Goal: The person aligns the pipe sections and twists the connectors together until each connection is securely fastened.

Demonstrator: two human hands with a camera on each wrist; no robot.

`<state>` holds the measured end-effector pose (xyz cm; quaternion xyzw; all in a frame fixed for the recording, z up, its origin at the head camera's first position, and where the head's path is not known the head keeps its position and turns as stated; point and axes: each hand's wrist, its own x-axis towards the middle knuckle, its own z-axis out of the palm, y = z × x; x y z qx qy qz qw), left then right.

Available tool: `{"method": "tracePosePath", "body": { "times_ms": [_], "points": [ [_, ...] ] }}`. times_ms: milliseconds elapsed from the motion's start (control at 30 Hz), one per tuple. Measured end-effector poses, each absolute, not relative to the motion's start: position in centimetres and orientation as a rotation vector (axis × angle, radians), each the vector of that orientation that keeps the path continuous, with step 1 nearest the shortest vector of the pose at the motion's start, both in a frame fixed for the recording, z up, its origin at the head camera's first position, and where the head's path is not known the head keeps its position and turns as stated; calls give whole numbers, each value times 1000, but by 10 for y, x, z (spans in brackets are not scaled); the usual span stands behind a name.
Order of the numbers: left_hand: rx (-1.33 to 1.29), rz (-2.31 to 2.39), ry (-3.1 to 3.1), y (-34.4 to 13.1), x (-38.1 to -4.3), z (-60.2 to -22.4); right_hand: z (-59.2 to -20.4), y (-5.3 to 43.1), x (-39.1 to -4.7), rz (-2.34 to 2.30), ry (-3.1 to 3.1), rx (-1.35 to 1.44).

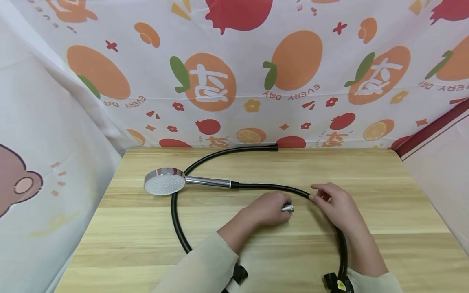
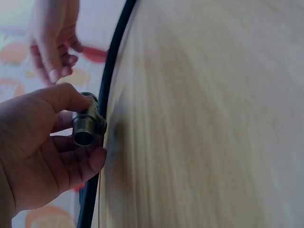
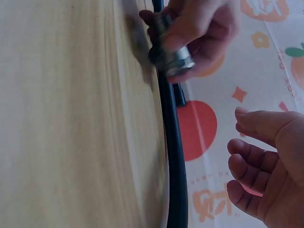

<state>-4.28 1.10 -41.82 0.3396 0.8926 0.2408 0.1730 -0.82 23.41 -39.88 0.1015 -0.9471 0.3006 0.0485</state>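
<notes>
Pinching a threaded metal fitting [image 2: 84, 126] just above the table

Shiny and silver where the light catches it, the fitting is a short metal tube. The left wrist view shows a round, hollow mouth ringed with fine screw thread, and a small darker stub juts from one side. In the right wrist view it is blurred, though a bright, rounded end shows. It sits between the thumb and fingers of the left hand [image 1: 269, 209], which are curled in on it. The right hand [image 1: 338, 205] holds nothing; its fingers are loosely bent and its thumb stands apart from them, near the hose [image 1: 272, 186]. The two hands are apart, the fitting on the side facing the right hand.

Smooth, matt black and round in section, the hose lies in wide curves over the table [image 1: 286, 260], which has pale yellowish wood grain in long streaks. One stretch joins the chromed, straight handle of the shower head [image 1: 165, 185], whose pale disc face is dotted with small nozzles. Another stretch passes under the head and finishes in a black collar near the far edge. Behind hangs a white cloth [image 1: 253, 49], printed with oranges and red fruit.
</notes>
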Motion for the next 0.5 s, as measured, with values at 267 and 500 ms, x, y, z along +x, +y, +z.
{"method": "tracePosePath", "body": {
  "times_ms": [267, 500],
  "points": [
    [581, 1170, 2384, -44, -44, -416, -396, 202, -49, 929, -2982, 407],
    [395, 1524, 2366, -69, -52, -423, -396, 171, -110, 1011, -3053, 444]
  ]
}}
